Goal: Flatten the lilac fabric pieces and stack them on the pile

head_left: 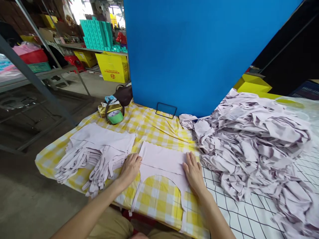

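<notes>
A pale lilac camisole point(161, 161) lies spread on the yellow checked cloth point(159, 192), its two thin straps reaching down to the table's front edge. My left hand point(131, 167) rests at its left edge, fingers stretched and slightly bent, close beside a neat stack of similar camisoles point(102, 139) whose straps fan toward me. At the right edge my right hand point(193, 171) lies flat, fingertips touching the fabric. Neither hand appears to grip anything. To the right rises a large crumpled heap of the same lilac pieces point(249, 139).
A tall blue panel point(189, 56) stands behind the table, with a black wire frame point(166, 110) at its foot. Green tape point(115, 117) and a dark bag point(124, 95) sit at the back left. Grid-patterned cloth point(224, 212) covers the right side. Metal racks point(42, 74) stand left.
</notes>
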The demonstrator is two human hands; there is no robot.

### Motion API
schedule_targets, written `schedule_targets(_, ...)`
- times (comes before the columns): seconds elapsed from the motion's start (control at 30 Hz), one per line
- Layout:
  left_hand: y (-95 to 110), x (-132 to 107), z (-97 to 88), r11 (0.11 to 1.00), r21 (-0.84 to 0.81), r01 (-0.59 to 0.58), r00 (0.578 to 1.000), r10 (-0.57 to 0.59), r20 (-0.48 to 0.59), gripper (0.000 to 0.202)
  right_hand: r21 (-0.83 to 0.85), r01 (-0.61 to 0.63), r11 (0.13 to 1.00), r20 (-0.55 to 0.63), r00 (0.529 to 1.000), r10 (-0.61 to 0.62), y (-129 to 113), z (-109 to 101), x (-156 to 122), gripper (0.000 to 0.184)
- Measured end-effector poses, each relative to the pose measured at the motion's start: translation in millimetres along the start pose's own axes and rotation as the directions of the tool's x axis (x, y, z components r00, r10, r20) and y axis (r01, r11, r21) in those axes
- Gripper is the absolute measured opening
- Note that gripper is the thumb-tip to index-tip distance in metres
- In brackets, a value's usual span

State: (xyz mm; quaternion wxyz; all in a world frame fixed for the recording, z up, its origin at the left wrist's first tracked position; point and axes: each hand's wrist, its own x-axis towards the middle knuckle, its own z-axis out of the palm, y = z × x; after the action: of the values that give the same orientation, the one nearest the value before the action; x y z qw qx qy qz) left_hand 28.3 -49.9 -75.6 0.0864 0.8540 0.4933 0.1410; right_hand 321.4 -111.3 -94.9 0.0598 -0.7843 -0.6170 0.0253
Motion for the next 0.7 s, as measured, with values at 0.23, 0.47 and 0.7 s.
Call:
schedule_targets(0.23,-1.0,-4.8,-9.3,0.996,0.072,0.052,0.999,-0.052,0.002,0.015,-0.048,-0.036,0.998,0.011,0.999,0.037,2.9,-4.1,-2.3,0.052)
schedule_targets(0.47,3.2,15.2,1.2,0.994,0.018,-0.106,0.991,0.104,0.085,0.047,-0.057,-0.055,0.997,0.065,0.996,0.058,0.5,-3.4,0.4,0.053)
schedule_targets(0.7,-10.1,8.1,8.6,0.998,0.066,0.017,0.989,-0.026,0.144,0.055,0.354,-0.099,0.93,-0.004,0.994,0.108,-3.9,-48.3,-53.6,0.043)
